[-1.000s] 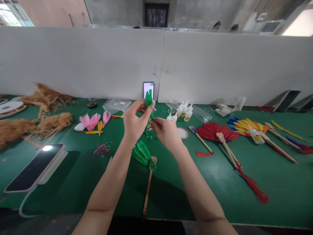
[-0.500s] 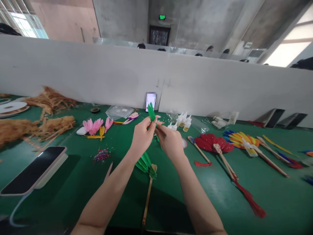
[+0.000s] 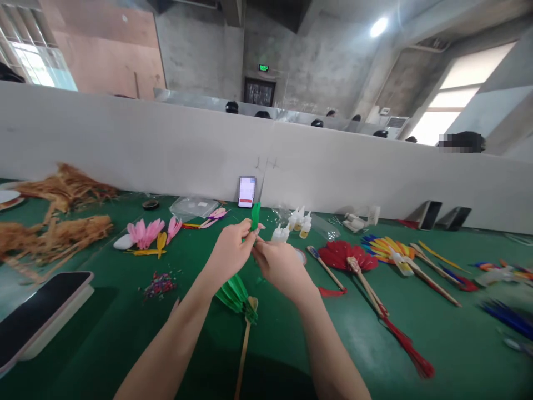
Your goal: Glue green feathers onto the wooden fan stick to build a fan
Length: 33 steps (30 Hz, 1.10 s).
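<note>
A green feather [image 3: 255, 215] stands upright between the pinched fingers of my left hand [image 3: 236, 244]. My right hand [image 3: 278, 261] is closed close beside it, its fingertips meeting the left ones at the feather's lower end; the exact grip is partly hidden. Below my hands lies a fan of green feathers [image 3: 234, 294] on a thin wooden handle [image 3: 245, 350], partly behind my left forearm. Small white glue bottles [image 3: 305, 225] stand just past my right hand.
On the green table [image 3: 400, 344], a red feather fan [image 3: 347, 256] and a yellow-blue one [image 3: 393, 249] lie to the right. Pink feathers [image 3: 145, 233], scattered beads [image 3: 159, 284], brown fibres [image 3: 70, 233] and a large phone [image 3: 45, 305] are left. A lit phone [image 3: 247, 191] leans on the white partition [image 3: 187, 150].
The camera view has tilted up and shifted slightly right, so table things sit lower and further left. Both hands stay together at the green feather, which now shows less length above the fingers.
</note>
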Each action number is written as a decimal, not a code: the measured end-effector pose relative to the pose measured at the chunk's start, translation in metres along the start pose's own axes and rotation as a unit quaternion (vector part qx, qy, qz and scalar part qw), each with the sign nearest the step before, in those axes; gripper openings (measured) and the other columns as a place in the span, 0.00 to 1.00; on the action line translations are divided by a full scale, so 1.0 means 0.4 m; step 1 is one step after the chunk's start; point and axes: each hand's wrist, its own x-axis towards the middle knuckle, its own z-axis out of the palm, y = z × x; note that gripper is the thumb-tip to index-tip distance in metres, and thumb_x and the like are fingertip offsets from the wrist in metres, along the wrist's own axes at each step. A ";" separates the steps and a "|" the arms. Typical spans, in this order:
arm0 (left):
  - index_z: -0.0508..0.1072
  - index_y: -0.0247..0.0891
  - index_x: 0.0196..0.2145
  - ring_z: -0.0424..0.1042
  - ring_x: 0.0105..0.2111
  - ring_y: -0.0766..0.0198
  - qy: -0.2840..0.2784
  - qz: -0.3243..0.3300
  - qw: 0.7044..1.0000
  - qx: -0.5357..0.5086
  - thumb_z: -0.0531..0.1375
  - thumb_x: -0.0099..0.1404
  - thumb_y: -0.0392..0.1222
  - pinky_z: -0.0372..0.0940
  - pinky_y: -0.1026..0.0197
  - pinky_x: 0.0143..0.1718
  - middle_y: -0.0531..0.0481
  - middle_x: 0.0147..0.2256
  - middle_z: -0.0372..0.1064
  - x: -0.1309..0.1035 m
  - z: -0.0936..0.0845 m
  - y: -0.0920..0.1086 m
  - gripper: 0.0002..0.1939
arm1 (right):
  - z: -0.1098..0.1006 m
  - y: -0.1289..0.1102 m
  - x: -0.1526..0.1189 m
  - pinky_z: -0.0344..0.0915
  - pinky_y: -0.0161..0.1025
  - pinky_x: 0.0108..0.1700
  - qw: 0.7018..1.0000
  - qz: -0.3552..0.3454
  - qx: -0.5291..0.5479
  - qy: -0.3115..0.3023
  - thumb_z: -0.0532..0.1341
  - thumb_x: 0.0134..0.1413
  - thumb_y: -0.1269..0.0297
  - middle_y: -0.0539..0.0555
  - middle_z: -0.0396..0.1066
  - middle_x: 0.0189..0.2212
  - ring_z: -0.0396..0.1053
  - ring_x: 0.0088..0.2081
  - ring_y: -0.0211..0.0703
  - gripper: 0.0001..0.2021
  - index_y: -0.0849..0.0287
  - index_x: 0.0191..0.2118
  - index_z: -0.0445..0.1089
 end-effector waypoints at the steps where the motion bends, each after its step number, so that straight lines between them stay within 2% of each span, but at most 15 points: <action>1: 0.73 0.36 0.34 0.74 0.30 0.59 -0.005 0.001 1.000 -0.016 0.52 0.66 0.42 0.65 0.60 0.30 0.48 0.27 0.74 0.000 -0.003 0.001 0.12 | 0.000 0.002 -0.002 0.46 0.38 0.24 1.000 -0.010 -0.003 0.020 0.50 0.65 0.65 0.56 0.77 0.27 0.73 0.24 0.43 0.15 0.61 0.32 0.71; 3: 0.74 0.37 0.40 0.75 0.37 0.58 -0.011 0.001 0.996 -0.083 0.53 0.66 0.43 0.68 0.59 0.34 0.47 0.35 0.76 -0.002 -0.008 0.004 0.12 | 0.004 0.005 -0.003 0.47 0.37 0.24 0.996 -0.036 0.001 0.076 0.49 0.65 0.65 0.55 0.76 0.26 0.72 0.24 0.42 0.15 0.61 0.31 0.69; 5: 0.74 0.38 0.45 0.75 0.40 0.58 0.003 0.000 0.986 -0.166 0.54 0.66 0.44 0.70 0.60 0.35 0.45 0.40 0.76 -0.009 -0.015 0.011 0.14 | 0.011 0.002 0.000 0.48 0.36 0.23 0.988 -0.064 0.021 0.142 0.46 0.66 0.64 0.55 0.74 0.24 0.70 0.22 0.40 0.17 0.60 0.29 0.66; 8: 0.73 0.38 0.47 0.76 0.41 0.57 0.045 0.008 0.962 -0.271 0.56 0.65 0.47 0.71 0.62 0.31 0.45 0.38 0.77 -0.028 -0.021 0.032 0.16 | 0.025 -0.015 0.006 0.52 0.34 0.23 0.967 -0.088 0.088 0.223 0.41 0.67 0.64 0.52 0.70 0.19 0.66 0.20 0.37 0.20 0.58 0.26 0.62; 11: 0.74 0.38 0.47 0.76 0.43 0.59 0.092 0.031 0.944 -0.317 0.57 0.65 0.45 0.72 0.62 0.38 0.46 0.38 0.77 -0.044 -0.016 0.054 0.15 | 0.033 -0.031 0.009 0.55 0.32 0.24 0.943 -0.097 0.170 0.269 0.42 0.67 0.64 0.49 0.68 0.17 0.64 0.18 0.34 0.18 0.57 0.26 0.59; 14: 0.74 0.39 0.47 0.76 0.42 0.59 0.118 0.039 0.929 -0.347 0.58 0.65 0.43 0.72 0.63 0.38 0.48 0.35 0.78 -0.043 -0.006 0.057 0.14 | 0.031 -0.032 0.008 0.58 0.30 0.24 0.928 -0.099 0.225 0.279 0.45 0.66 0.65 0.48 0.69 0.18 0.66 0.19 0.33 0.16 0.56 0.27 0.59; 17: 0.74 0.40 0.46 0.76 0.41 0.58 0.097 0.031 0.913 -0.396 0.59 0.65 0.43 0.72 0.64 0.31 0.49 0.33 0.78 -0.033 -0.003 0.046 0.13 | 0.022 -0.019 0.006 0.61 0.29 0.24 0.928 -0.100 0.265 0.243 0.46 0.66 0.67 0.48 0.70 0.17 0.68 0.20 0.33 0.16 0.57 0.27 0.61; 20: 0.74 0.40 0.46 0.76 0.41 0.58 0.088 0.023 0.905 -0.416 0.59 0.64 0.43 0.72 0.63 0.32 0.48 0.35 0.78 -0.027 0.001 0.039 0.12 | 0.015 -0.013 0.003 0.62 0.29 0.24 0.922 -0.077 0.294 0.240 0.47 0.66 0.66 0.46 0.69 0.16 0.68 0.18 0.32 0.16 0.57 0.27 0.64; 25: 0.74 0.41 0.46 0.77 0.40 0.61 0.196 0.039 0.897 -0.394 0.59 0.65 0.42 0.73 0.61 0.39 0.50 0.38 0.78 -0.039 0.035 0.058 0.12 | 0.017 -0.029 0.001 0.64 0.29 0.24 0.896 0.007 0.327 0.300 0.47 0.65 0.66 0.45 0.67 0.14 0.69 0.18 0.33 0.13 0.58 0.37 0.69; 27: 0.74 0.42 0.47 0.76 0.40 0.62 0.227 0.051 0.893 -0.384 0.58 0.65 0.42 0.73 0.61 0.41 0.50 0.38 0.78 -0.045 0.052 0.068 0.13 | 0.021 -0.035 0.000 0.63 0.30 0.23 0.885 0.023 0.338 0.320 0.47 0.66 0.65 0.45 0.67 0.14 0.68 0.18 0.33 0.14 0.58 0.37 0.69; 30: 0.72 0.42 0.49 0.76 0.42 0.63 0.244 0.051 0.885 -0.393 0.58 0.66 0.42 0.72 0.61 0.42 0.51 0.37 0.78 -0.048 0.068 0.075 0.14 | 0.024 -0.037 -0.001 0.63 0.31 0.23 0.869 0.042 0.367 0.329 0.46 0.66 0.63 0.46 0.67 0.14 0.67 0.17 0.34 0.15 0.57 0.39 0.70; 33: 0.71 0.43 0.51 0.76 0.43 0.62 0.232 0.038 0.879 -0.415 0.58 0.66 0.42 0.72 0.61 0.43 0.50 0.37 0.78 -0.047 0.069 0.073 0.16 | 0.015 -0.033 -0.003 0.65 0.32 0.24 0.860 0.057 0.409 0.302 0.46 0.66 0.63 0.46 0.68 0.16 0.69 0.19 0.34 0.15 0.57 0.40 0.70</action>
